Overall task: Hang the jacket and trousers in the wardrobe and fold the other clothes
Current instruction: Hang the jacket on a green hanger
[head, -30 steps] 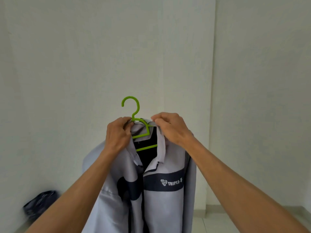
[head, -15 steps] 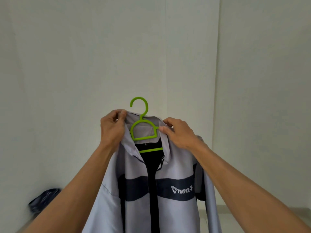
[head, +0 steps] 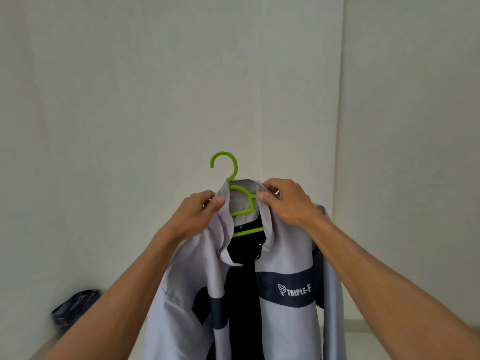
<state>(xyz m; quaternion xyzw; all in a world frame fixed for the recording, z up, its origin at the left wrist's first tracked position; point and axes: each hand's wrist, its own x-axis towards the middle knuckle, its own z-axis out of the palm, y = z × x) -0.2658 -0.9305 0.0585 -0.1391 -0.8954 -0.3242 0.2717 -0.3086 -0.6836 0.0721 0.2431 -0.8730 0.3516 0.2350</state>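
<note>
A light grey jacket (head: 285, 255) with a dark navy chest band and a white "TRIPLE-F" logo hangs open on a lime green plastic hanger (head: 240, 201), held up in front of me. My left hand (head: 194, 215) pinches the left side of the collar. My right hand (head: 288, 201) pinches the right side of the collar, beside the hanger's loop. The hanger's hook sticks up free above the collar. The jacket's dark lining shows down the open front.
Plain white walls fill the view, with a corner at the right. A dark bundle of cloth (head: 74, 309) lies low at the left, blurred. A pale floor strip (head: 389, 326) shows at the lower right.
Both hands have shifted their grip on the collar; the right hand rose to the collar's top edge and the left hand dropped slightly. The jacket front hangs more open, and the hanger is tilted.
</note>
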